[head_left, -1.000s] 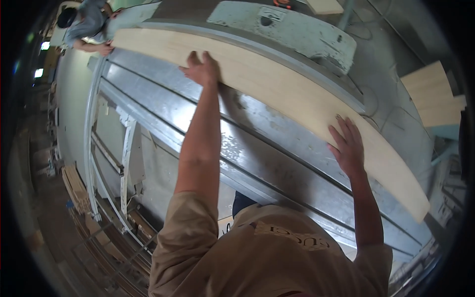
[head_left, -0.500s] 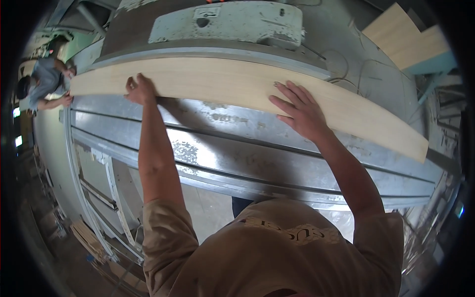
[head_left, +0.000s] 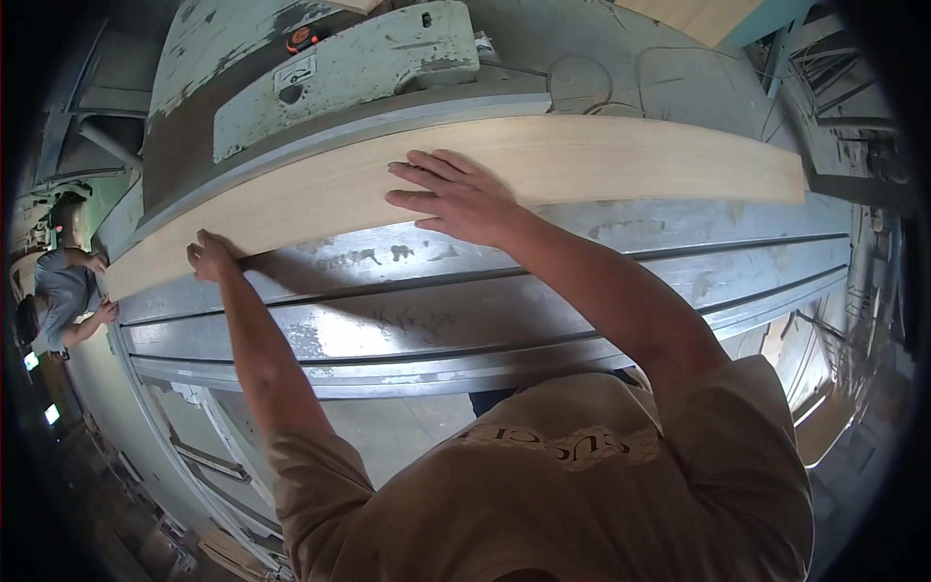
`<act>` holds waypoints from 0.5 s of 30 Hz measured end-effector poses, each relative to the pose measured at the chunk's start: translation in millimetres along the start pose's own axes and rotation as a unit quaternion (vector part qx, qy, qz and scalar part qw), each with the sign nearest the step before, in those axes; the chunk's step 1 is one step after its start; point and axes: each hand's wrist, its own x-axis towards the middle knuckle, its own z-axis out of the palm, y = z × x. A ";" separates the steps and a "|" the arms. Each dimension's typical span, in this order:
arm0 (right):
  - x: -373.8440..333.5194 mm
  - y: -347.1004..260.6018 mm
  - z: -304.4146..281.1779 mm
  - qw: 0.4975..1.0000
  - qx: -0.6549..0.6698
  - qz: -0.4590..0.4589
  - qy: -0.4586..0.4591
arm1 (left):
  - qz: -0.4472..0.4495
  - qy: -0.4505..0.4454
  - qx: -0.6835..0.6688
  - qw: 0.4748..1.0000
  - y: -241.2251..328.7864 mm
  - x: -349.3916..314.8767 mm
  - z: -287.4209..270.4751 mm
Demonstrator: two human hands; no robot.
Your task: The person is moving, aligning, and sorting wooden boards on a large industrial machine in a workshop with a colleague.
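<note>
A long, pale wooden board (head_left: 621,160) lies across the metal machine table (head_left: 543,291), along a raised grey fence (head_left: 427,114). At its near edge, left of the middle, my left hand (head_left: 210,257) has its fingers curled against the wood, gripping the edge; some fingers are hidden. My right hand (head_left: 456,199) rests on the board's upper face nearer the middle, palm down with fingers stretched and slightly spread. At the board's far left end, another person (head_left: 68,296) in a grey shirt has both hands by the wood.
Behind the fence stands a worn, pale green machine housing (head_left: 349,78), with an orange-and-black tape measure (head_left: 303,39) behind it. Long slots run along the metal table. Cables (head_left: 592,82) lie at the back right, near a wooden panel (head_left: 693,17).
The view has turned and shifted right. My right hand has slid left along the board, closer to my left hand. My left hand stays at the near edge.
</note>
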 end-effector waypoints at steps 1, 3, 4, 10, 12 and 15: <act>0.4 -0.8 0.4 1.000 0.001 0.000 0.001 | 0.007 0.013 0.010 1.000 4.8 -21.8 0.6; 7.4 -10.3 0.9 0.999 0.013 -0.018 0.023 | 0.063 0.062 0.016 0.996 8.2 -58.5 -8.4; -1.8 2.5 4.0 1.000 0.000 -0.006 0.011 | 0.126 -0.008 0.106 0.986 24.2 -117.6 12.3; -0.1 0.3 8.5 1.000 0.025 0.006 -0.006 | 0.039 0.023 -0.003 0.999 115.3 -343.3 26.5; -5.0 4.3 6.1 1.000 0.015 0.006 0.014 | 0.012 0.015 -0.053 0.998 137.9 -365.4 25.5; -6.0 9.4 3.3 1.000 -0.012 -0.006 0.018 | -0.025 0.001 -0.052 0.998 151.4 -368.8 22.1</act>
